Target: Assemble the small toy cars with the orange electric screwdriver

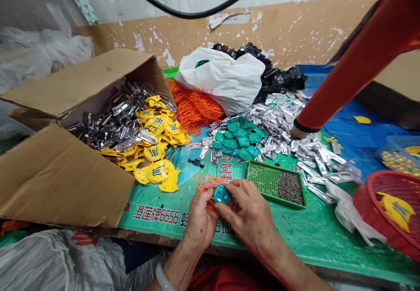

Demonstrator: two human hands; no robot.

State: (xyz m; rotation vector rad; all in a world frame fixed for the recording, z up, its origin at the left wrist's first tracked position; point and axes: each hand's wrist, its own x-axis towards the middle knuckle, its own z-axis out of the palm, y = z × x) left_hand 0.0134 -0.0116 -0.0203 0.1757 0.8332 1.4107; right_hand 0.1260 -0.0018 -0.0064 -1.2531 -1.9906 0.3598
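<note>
Between both hands, close to the table's front edge, is a small teal plastic piece with a blue patch. My left hand is closed around its left side. The thumb and fingers of my right hand pinch its right side. An orange plastic lattice part shows just behind and beside the left fingers; whether it is joined to the teal piece I cannot tell. Farther back lies a pile of similar teal pieces. A green tray of small dark screws stands right of my hands.
A tipped cardboard box spills silvery parts and yellow pieces at left. Silver strips, orange lattice parts and a white bag lie behind. A red post-like tool slants down at right, near a red basket.
</note>
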